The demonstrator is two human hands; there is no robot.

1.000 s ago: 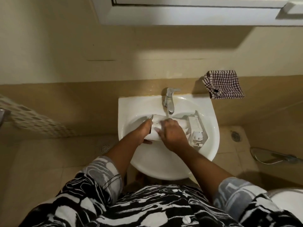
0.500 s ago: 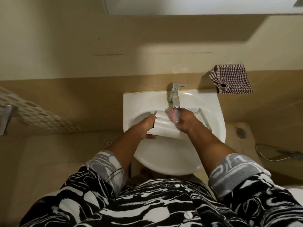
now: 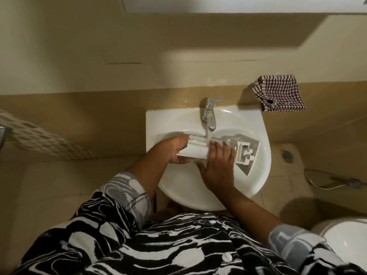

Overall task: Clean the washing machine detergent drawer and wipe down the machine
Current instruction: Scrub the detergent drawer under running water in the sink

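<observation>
At the bottom of the frame a black-and-white patterned garment (image 3: 158,245) fills the near edge, with both forearms reaching up from it into the sink (image 3: 168,120). The sink's rounded front rim lies just above the garment. Bare basin shows below and between the wrists, and bare tiled floor lies to the lower left. At lower right a white toilet (image 3: 347,241) sits close beside the right sleeve. Above it, at the right edge, a metal hose (image 3: 317,185) loops on the floor, and a floor drain (image 3: 287,154) sits just right of the sink. A perforated basket (image 3: 39,137) slants in from the left edge, well apart from the sink.

The detergent drawer (image 3: 246,153) lies across the basin, its front panel to the left and its open compartments to the right, near the basin's right wall. The left hand (image 3: 176,149) grips the front panel's left end, fingers curled round it. The right hand (image 3: 218,163) lies flat over the drawer's middle, fingers straight and spread, touching it. The hands are close together on the drawer.

Beyond them the faucet (image 3: 209,116) stands at the sink's back edge, and its water stream (image 3: 206,133) falls on the drawer between the hands. A checkered cloth (image 3: 280,94) lies on the ledge at upper right, apart from the sink.
</observation>
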